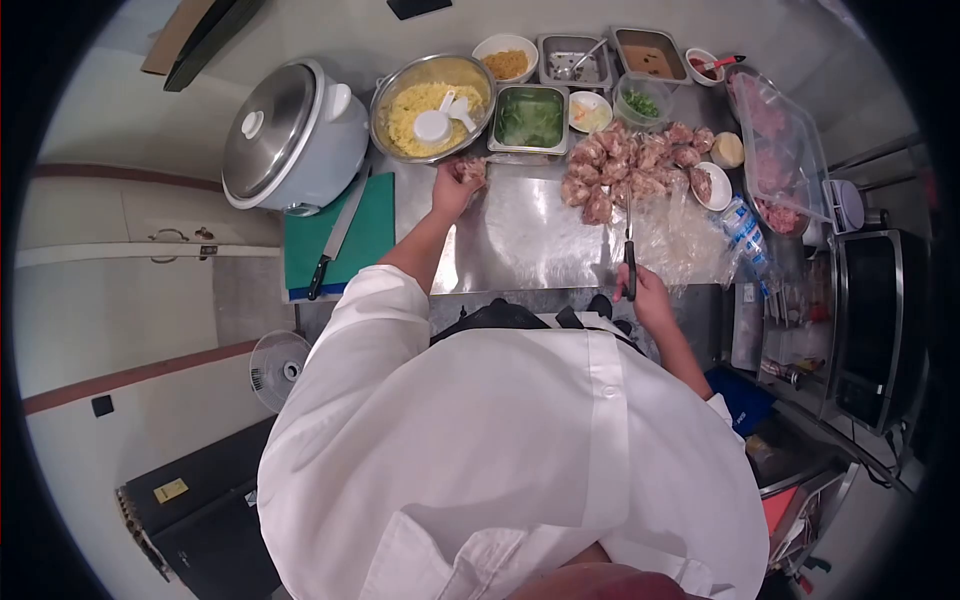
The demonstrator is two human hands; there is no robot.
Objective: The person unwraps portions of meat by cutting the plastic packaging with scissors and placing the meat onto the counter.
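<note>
My left hand (455,192) is closed around a plastic-wrapped portion of meat (473,169), just in front of the metal bowl (379,130) of yellow food. In my right hand (648,296), near the table's front edge, are black-handled scissors (629,262), their blades pointing away from me. Beyond the blades lies a pile of wrapped meat portions (600,170). Crumpled clear plastic (690,245) spreads to the right of the scissors.
A large rice cooker (330,130) stands at the left. A knife (342,232) rests on a green cutting board (300,240). Along the back are a tray of green leaves (530,118) and several food containers. A small white bowl (722,190) sits right of the pile.
</note>
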